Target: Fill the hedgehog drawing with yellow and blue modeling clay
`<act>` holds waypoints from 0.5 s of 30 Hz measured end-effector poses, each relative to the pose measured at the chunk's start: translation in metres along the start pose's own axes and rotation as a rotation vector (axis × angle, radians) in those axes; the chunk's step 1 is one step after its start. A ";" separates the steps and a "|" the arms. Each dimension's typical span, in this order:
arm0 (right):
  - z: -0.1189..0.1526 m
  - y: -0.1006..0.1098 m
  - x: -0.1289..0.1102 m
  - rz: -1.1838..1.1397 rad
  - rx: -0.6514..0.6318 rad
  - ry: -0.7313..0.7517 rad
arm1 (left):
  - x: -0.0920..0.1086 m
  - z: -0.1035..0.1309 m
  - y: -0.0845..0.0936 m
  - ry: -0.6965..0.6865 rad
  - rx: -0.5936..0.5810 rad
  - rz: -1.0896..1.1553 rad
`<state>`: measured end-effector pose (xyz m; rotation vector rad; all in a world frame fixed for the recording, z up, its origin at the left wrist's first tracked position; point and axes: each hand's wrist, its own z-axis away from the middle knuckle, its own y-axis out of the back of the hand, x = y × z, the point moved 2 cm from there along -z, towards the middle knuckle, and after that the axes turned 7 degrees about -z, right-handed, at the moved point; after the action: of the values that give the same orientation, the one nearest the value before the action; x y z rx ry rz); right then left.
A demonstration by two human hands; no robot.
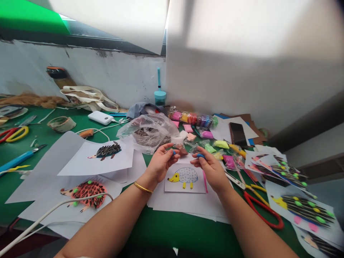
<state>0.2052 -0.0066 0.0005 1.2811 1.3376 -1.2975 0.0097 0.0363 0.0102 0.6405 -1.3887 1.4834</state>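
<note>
My left hand (162, 163) is raised over the paper, its fingers pinching a small piece of blue clay (174, 153). Opposite it, my right hand (211, 167) pinches another bit of blue clay (200, 156). A gap separates the two hands. Below and between them lies a hedgehog drawing (185, 179) with a blue-outlined body, a yellow clay face and two yellow feet. A pink strip (205, 182) runs along its right edge. Under the drawing is a stack of white paper (174, 205).
Red-and-yellow scissors (258, 204) lie right of my forearm. Behind my hands are a plastic bag of seeds (150, 134) and several clay packets (207, 134). Finished hedgehog pictures lie left (88, 193) and right (303, 209). A white cable (57, 204) crosses the left papers.
</note>
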 end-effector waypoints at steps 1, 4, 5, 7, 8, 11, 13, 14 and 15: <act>0.000 -0.001 -0.001 -0.027 -0.001 -0.016 | 0.000 -0.001 0.002 -0.009 0.018 -0.062; 0.000 -0.002 -0.002 -0.043 0.006 -0.045 | 0.000 -0.005 0.008 -0.147 0.076 -0.358; 0.000 -0.001 -0.002 -0.031 0.013 -0.042 | 0.000 -0.006 0.011 -0.241 0.097 -0.501; 0.000 0.001 -0.002 0.015 0.028 -0.020 | 0.000 -0.008 0.014 -0.439 0.089 -0.857; 0.000 0.003 -0.002 0.056 0.033 -0.001 | -0.001 -0.010 0.015 -0.482 0.076 -1.016; -0.001 0.004 -0.004 0.230 -0.007 0.054 | -0.008 -0.012 0.018 -0.464 0.008 -1.352; 0.000 0.002 -0.007 0.318 -0.060 0.081 | -0.010 -0.013 0.020 -0.417 -0.016 -1.442; 0.000 0.001 -0.009 0.339 -0.079 0.096 | -0.010 -0.014 0.020 -0.398 -0.018 -1.455; 0.000 0.001 -0.010 0.348 -0.089 0.110 | -0.009 -0.014 0.020 -0.385 -0.014 -1.455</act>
<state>0.2069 -0.0080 0.0103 1.4635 1.1686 -0.9291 -0.0018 0.0491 -0.0097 1.5224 -0.7492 0.1701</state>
